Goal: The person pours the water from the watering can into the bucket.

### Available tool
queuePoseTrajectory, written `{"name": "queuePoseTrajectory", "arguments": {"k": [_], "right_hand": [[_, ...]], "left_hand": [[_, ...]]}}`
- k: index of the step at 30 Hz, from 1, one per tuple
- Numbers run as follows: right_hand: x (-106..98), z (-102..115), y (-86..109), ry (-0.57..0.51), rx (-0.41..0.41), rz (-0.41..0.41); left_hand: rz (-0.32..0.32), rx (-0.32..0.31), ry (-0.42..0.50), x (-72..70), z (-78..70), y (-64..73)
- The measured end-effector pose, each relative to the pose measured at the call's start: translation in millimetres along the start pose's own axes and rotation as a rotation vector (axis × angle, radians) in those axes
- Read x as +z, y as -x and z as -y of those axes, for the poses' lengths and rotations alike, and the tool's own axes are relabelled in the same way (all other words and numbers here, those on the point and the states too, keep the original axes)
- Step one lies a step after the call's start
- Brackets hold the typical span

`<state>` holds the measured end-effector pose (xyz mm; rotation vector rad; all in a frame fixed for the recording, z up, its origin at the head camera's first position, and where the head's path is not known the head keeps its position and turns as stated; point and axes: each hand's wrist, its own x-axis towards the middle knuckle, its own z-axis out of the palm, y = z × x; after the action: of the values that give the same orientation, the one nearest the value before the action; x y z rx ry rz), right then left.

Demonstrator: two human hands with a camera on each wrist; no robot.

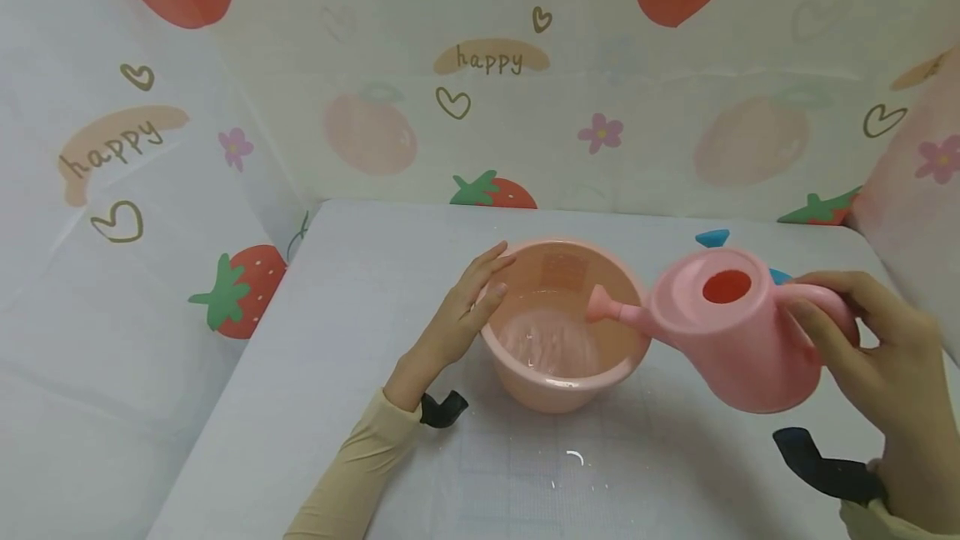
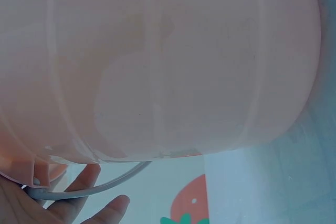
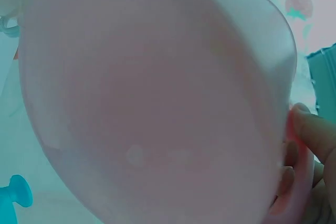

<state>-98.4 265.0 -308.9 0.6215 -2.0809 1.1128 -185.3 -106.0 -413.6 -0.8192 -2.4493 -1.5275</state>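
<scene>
My right hand grips the handle of a pink watering can, its thumb and fingers curled round it. The can is held up off the table, tilted to the left, and its spout hangs over the inside of a peach plastic bucket. Clear, rippled water seems to lie in the bottom of the bucket. My left hand rests on the bucket's left rim with its fingers extended. In the left wrist view, a thin grey bail handle crosses near the fingers. The can's underside fills most of the right wrist view.
Behind the watering can stands a blue object, mostly hidden; its flared end appears in the right wrist view. The white table has a few wet-looking marks in front of the bucket. Fruit-printed sheets enclose its back and sides.
</scene>
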Motion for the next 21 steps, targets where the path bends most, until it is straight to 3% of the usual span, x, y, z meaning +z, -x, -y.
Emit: {"name": "queuePoseTrajectory", "arguments": {"k": [12, 21], "right_hand": [[-2.8, -0.4, 3.3, 0.06, -0.002, 0.042], [-12.5, -6.3, 5.7, 0.065, 0.028, 0.154]], "left_hand": [[0.004, 0.008, 0.003, 0.4, 0.5, 0.1], [0.005, -0.006, 0.003, -0.4, 0.6, 0.3]]}}
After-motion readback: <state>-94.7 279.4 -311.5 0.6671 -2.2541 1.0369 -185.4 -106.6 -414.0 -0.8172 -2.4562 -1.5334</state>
